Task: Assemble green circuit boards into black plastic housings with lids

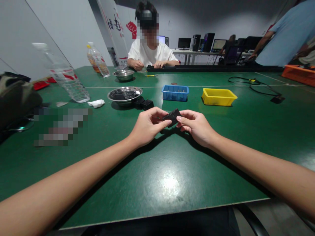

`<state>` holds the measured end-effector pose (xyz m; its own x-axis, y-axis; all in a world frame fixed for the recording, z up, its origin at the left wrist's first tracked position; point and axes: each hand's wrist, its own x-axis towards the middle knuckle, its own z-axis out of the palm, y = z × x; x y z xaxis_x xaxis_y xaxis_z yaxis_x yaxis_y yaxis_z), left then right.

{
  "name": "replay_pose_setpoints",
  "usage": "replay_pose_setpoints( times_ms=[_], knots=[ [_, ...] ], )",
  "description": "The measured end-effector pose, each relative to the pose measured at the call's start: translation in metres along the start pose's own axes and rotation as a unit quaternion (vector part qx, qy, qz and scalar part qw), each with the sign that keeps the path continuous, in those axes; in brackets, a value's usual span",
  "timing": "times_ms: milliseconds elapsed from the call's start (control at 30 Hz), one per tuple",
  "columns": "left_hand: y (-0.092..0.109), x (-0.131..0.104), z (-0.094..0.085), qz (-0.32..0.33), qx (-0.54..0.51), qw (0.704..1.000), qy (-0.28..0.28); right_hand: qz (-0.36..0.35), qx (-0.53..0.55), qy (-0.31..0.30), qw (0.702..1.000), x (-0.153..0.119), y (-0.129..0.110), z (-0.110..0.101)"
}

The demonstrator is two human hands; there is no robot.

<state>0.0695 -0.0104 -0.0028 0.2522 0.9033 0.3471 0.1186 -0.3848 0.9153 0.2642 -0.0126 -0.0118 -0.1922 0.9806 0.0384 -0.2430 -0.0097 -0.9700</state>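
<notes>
Between my two hands, just above the green table [147, 177], is a small flat black rectangular block [172, 117]. My left hand [150, 126] pinches its left end between thumb and fingers. On the right end, the thumb and fingers of my right hand [195, 126] are closed. Beyond my left hand stands a steel bowl [114, 100] with black parts in it. More black blocks [147, 104] lie at the bowl's right side. A blue tray [169, 95] holding small metal pieces sits past the held block, and a yellow tray [219, 100] is to its right.
A plastic bottle [71, 83] and a crumpled tissue [96, 103] are at the left. Another steel bowl [123, 76] and more bottles [99, 62] stand farther back. Across the table sits a person [152, 50] behind long black bars [209, 68]. A black cable [261, 87] lies right.
</notes>
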Motion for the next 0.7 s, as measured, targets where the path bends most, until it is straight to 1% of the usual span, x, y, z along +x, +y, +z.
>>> replay_pose_setpoints(
  times_ms=[233,467,567,700],
  knots=[
    [0.0005,0.0014,-0.0013,0.007,0.017,1.000,0.001,-0.011,-0.035,-0.006,0.999,0.0008,-0.0005,-0.0011],
    [0.0011,0.0015,-0.0026,-0.021,0.017,0.999,-0.017,-0.005,-0.022,-0.013,1.000,0.0024,0.0000,-0.0021],
    [0.0007,0.0010,-0.0032,-0.013,0.027,0.999,-0.020,-0.015,-0.052,-0.019,0.998,0.0027,0.0003,-0.0039],
    [0.0004,0.0002,-0.0036,0.003,0.037,0.999,-0.038,-0.044,-0.097,-0.044,0.993,0.0026,0.0000,-0.0061]
  ],
)
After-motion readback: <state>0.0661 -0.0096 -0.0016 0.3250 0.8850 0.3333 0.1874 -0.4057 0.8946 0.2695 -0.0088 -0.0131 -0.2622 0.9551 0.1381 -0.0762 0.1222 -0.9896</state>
